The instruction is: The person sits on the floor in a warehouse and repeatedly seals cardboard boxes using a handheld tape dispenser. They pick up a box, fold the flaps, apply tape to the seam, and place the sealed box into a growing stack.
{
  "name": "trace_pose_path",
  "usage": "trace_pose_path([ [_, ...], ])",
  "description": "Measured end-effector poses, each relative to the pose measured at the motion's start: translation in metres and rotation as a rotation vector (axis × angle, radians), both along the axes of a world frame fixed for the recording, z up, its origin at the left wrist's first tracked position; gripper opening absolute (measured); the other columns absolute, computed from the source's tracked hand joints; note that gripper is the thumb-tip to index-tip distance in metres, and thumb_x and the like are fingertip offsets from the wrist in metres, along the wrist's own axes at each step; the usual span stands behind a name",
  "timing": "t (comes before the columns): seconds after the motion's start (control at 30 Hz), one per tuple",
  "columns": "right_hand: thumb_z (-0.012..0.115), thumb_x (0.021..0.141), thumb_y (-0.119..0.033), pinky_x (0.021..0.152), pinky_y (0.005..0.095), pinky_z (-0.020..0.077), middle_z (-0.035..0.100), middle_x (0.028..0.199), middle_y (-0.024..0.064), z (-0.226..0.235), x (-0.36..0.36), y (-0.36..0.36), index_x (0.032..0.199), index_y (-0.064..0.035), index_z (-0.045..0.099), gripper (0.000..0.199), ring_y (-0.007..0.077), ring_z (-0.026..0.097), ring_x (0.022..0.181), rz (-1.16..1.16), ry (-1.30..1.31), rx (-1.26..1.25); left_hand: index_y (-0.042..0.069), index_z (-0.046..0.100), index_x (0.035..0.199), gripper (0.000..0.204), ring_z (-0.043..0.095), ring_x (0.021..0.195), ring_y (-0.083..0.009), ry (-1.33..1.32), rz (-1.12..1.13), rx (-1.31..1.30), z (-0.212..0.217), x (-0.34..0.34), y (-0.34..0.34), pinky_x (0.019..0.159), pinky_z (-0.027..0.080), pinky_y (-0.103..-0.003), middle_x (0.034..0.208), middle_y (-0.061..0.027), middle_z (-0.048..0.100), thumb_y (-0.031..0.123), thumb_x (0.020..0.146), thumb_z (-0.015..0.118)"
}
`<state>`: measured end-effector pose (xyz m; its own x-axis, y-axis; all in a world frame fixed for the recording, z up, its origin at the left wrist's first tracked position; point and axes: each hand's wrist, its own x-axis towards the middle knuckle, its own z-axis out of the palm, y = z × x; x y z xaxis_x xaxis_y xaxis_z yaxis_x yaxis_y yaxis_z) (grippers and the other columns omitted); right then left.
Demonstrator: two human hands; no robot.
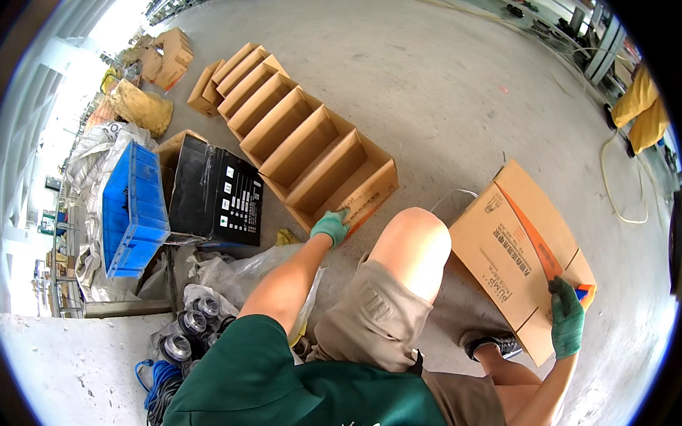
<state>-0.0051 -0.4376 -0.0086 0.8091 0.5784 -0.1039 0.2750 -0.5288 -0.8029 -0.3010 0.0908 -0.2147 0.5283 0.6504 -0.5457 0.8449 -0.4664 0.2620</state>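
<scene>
My left hand, in a green glove, grips the near edge of the closest open cardboard box. That box heads a row of several open brown boxes running away to the upper left. At the right, a closed, printed cardboard box with an orange stripe stands tilted beside my leg. My right hand, also gloved in green, is closed at its near right corner. It holds an orange and blue tool that looks like a tape dispenser, mostly hidden by the fingers and glove.
A blue plastic crate and a black carton stand at the left. Round metal and black parts and coiled cable lie below them, near clear plastic sheeting. Another person's yellow trousers show at the far right, by a hose.
</scene>
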Motion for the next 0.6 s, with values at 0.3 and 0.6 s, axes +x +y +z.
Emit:
trace_pose_path([
  [0.3,0.054,0.099,-0.002,0.099,0.0319,0.0475,0.070,0.113,0.0104,-0.022,0.014,0.009,0.124,0.0031,0.062,0.027,0.0191,0.065,0.107,0.052,0.074,-0.079,0.032,0.041,0.153,0.067,0.046,0.135,-0.0449,0.133,0.119,0.124,-0.035,0.025,0.134,0.115,0.038,-0.043,0.157,-0.0212,0.036,0.049,0.091,0.061],
  [0.6,0.054,0.098,0.001,0.099,0.0329,0.0487,0.070,0.115,0.0122,-0.023,0.010,0.018,0.123,0.0029,0.063,0.027,0.0205,0.065,0.110,0.027,0.036,-0.093,0.045,0.049,0.145,0.056,0.007,0.153,-0.0428,0.277,0.079,0.293,0.022,0.057,0.199,0.117,0.023,-0.067,0.170,-0.0017,-0.006,0.050,0.091,0.063],
])
